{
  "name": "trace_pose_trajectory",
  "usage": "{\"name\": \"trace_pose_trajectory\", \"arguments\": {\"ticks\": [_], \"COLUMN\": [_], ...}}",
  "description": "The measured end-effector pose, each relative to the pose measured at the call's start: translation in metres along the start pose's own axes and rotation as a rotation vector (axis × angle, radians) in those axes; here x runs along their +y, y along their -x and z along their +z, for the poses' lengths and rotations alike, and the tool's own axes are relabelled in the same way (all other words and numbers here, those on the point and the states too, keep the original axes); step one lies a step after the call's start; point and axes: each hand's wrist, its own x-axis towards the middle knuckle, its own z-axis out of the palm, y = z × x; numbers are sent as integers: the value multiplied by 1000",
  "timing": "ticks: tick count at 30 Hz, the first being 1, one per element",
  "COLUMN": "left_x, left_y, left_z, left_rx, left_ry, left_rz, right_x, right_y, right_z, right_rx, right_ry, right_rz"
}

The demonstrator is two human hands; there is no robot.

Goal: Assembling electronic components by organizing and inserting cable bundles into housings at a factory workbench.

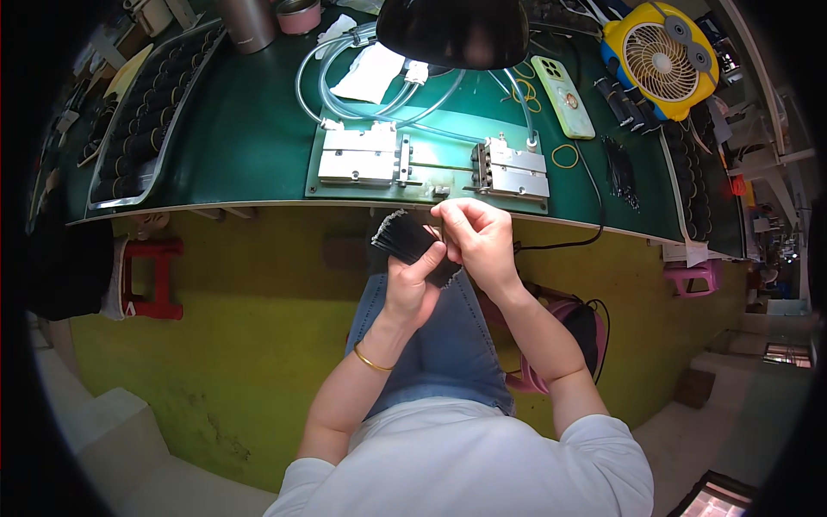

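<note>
A thick bundle of short black wires (401,239) with pale, silvery ends fans out in my left hand (412,283), which is closed round its lower part. Close against it, my right hand (482,239) pinches with thumb and fingertips at a thin black wire along the bundle's right side. Both hands are above my lap, just off the bench's front edge. Directly ahead on a green base plate sit two metal clamping blocks, a left block (357,157) and a right block (517,171), facing each other across a gap.
Clear air hoses (323,86) curl behind the blocks on the green bench (250,129). A dark lamp hood (452,33) hangs over the middle. Rightward lie a phone (564,99), a yellow fan (662,63) and more black wires (620,172). A tray of black coils (146,129) stands left.
</note>
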Motion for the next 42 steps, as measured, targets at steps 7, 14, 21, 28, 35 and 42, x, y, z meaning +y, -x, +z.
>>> {"name": "trace_pose_trajectory", "arguments": {"ticks": [7, 14, 21, 28, 35, 42], "left_x": [2, 8, 11, 14, 20, 19], "left_y": [0, -1, -2, -2, 3, 9], "left_z": [5, 5, 6, 10, 16, 17], "left_rx": [77, 63, 40, 41, 76, 124], "left_ry": [-77, -84, -86, -94, -85, -129], "left_rz": [0, -18, -39, -53, -63, -4], "right_x": [0, 5, 4, 4, -1, -6], "right_y": [-2, -3, -3, -5, 2, 8], "right_z": [6, 9, 10, 8, 8, 14], "right_rx": [64, 107, 116, 111, 71, 59], "right_ry": [-54, -164, -188, -170, -90, 5], "right_rz": [33, 54, 65, 75, 96, -6]}}
